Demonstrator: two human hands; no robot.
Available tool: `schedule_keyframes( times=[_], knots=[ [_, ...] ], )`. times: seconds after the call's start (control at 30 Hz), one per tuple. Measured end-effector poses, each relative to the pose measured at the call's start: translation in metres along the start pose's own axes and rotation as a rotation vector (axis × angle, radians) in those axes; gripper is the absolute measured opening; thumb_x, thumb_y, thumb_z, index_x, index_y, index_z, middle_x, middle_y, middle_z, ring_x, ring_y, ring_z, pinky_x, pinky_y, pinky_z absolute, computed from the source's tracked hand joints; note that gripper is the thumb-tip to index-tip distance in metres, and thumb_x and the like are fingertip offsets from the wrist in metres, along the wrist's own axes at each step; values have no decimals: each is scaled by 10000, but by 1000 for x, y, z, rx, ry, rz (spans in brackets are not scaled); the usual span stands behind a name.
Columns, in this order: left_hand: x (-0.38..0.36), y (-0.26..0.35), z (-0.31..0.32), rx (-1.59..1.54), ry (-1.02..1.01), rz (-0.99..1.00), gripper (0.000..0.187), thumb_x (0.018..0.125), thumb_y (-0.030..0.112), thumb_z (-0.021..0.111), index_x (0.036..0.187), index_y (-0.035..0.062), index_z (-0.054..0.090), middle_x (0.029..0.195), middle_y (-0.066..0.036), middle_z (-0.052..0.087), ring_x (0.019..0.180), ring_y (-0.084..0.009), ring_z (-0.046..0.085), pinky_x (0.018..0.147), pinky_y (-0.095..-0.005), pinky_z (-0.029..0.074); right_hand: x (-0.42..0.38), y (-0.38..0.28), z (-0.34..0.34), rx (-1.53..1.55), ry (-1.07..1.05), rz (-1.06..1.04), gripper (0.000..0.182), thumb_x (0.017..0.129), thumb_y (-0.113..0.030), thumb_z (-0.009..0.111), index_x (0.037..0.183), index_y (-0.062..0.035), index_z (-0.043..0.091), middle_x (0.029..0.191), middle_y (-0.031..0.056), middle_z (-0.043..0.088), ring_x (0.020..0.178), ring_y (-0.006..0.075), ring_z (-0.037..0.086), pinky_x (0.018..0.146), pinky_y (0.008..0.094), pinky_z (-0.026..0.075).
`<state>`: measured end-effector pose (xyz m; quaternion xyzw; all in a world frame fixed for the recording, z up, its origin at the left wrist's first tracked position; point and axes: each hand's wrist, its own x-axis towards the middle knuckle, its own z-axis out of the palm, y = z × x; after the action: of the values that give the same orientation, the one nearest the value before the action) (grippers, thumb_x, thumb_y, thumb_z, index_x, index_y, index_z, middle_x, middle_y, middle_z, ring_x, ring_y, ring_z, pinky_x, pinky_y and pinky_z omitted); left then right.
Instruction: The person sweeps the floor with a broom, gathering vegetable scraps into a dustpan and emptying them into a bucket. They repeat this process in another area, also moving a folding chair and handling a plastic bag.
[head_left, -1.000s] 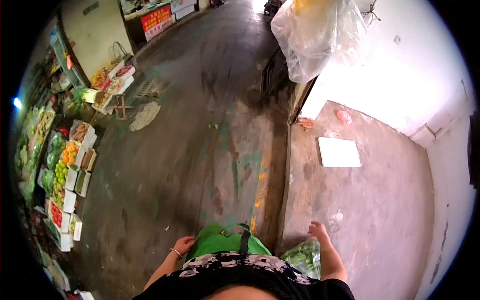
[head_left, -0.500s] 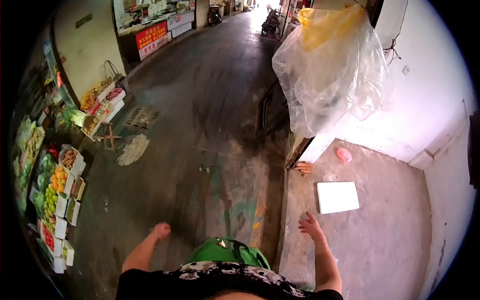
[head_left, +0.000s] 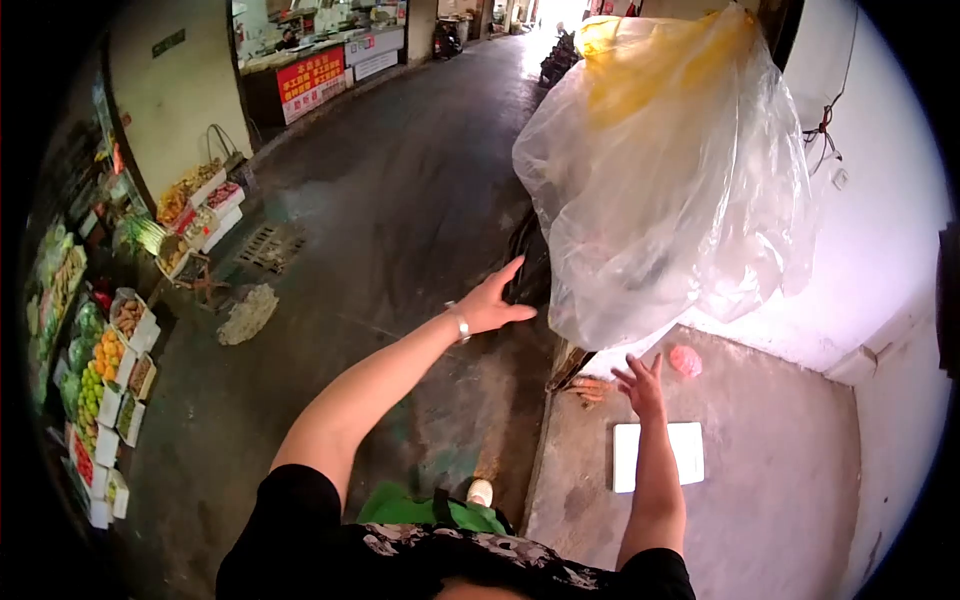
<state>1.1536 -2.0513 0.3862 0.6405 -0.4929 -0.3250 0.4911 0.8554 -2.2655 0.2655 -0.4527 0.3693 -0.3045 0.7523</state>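
A large clear plastic bag [head_left: 670, 200] with a yellow patch at its top hangs ahead of me on the right. My left hand [head_left: 492, 302] reaches out on its left side, thumb and fingers apart, with a bracelet at the wrist. Just under the bag's lower edge, my right hand [head_left: 642, 386] is raised with its fingers spread. Both hands hold nothing and look apart from the bag. Below my right hand, a white flat slab [head_left: 690, 455] lies on the floor, partly covered by my forearm. A green cloth [head_left: 395, 503] shows at my waist.
Crates of fruit and vegetables [head_left: 100, 380] line the left side. A drain grate [head_left: 270, 247] and a pale heap [head_left: 248, 314] lie on the passage floor. Carrots [head_left: 590, 390] and a pink bag [head_left: 685, 361] rest near the white wall [head_left: 880, 200]. Motorbikes [head_left: 560, 58] stand farther off.
Both my hands have risen and stretched forward toward the plastic bag, the left one swinging far to the right. The bag appears nearer and larger, and a shoe shows below.
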Motion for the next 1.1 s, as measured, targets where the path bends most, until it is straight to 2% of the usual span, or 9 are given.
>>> schedule_keyframes(
  times=[0.13,0.23,0.27,0.43,0.63,0.7,0.87,0.97,1.1],
  knots=[
    [91,39,53,-222,101,54,1078,699,192,733,1409,199,-78,1449,-154,145,1002,-219,546,648,-329,516,80,-10,32,149,-127,-156,727,811,-158,606,1352,-157,120,1064,100,529,837,248,593,560,277,435],
    [118,60,76,-419,56,3,929,713,169,713,1415,143,106,1294,-137,425,932,-189,567,711,-294,493,80,-11,39,-901,-380,-585,216,784,-75,579,987,-30,520,798,49,564,758,166,576,571,269,448],
    [127,55,77,-213,3,103,759,724,157,704,1342,106,266,1142,-113,515,907,-165,572,734,-277,478,66,-6,42,-186,-238,-156,98,773,-33,547,861,2,576,820,40,571,709,140,556,578,260,450],
    [81,79,34,-14,-224,191,223,783,91,639,997,40,600,834,-28,624,805,-86,572,735,-228,456,-15,-91,-81,-633,33,-178,116,784,-100,565,843,-4,592,696,27,561,618,97,516,561,244,433],
    [17,108,48,-306,-480,110,211,805,58,603,1011,19,580,767,27,542,726,-53,513,697,-215,434,-122,-155,-126,338,176,-599,287,824,-143,546,1073,-3,516,1098,151,561,869,247,574,737,321,471],
    [4,105,62,-330,-558,7,236,801,46,602,1034,19,571,742,44,500,705,-47,482,684,-208,418,-124,-169,-116,-1192,215,113,175,841,-121,485,941,6,553,880,56,586,675,176,525,628,278,455],
    [-22,123,59,-618,-593,214,304,833,50,566,1131,33,510,739,24,506,659,-52,516,625,-221,501,-169,-197,-114,167,375,-645,94,825,-85,529,787,-32,597,707,11,554,592,125,491,506,237,383],
    [-33,120,54,-637,-537,152,413,808,48,594,1202,41,470,757,41,464,691,-42,466,656,-202,438,-174,-187,-107,-1679,530,-451,152,768,-24,555,909,-43,606,739,7,516,673,114,475,608,257,415],
    [-52,130,48,-750,-482,158,483,795,58,614,1246,61,440,773,47,458,711,-49,445,698,-183,383,-206,-197,-21,-1061,669,-913,366,825,-12,546,1187,-30,496,899,4,515,736,95,461,677,214,404]
  ],
)
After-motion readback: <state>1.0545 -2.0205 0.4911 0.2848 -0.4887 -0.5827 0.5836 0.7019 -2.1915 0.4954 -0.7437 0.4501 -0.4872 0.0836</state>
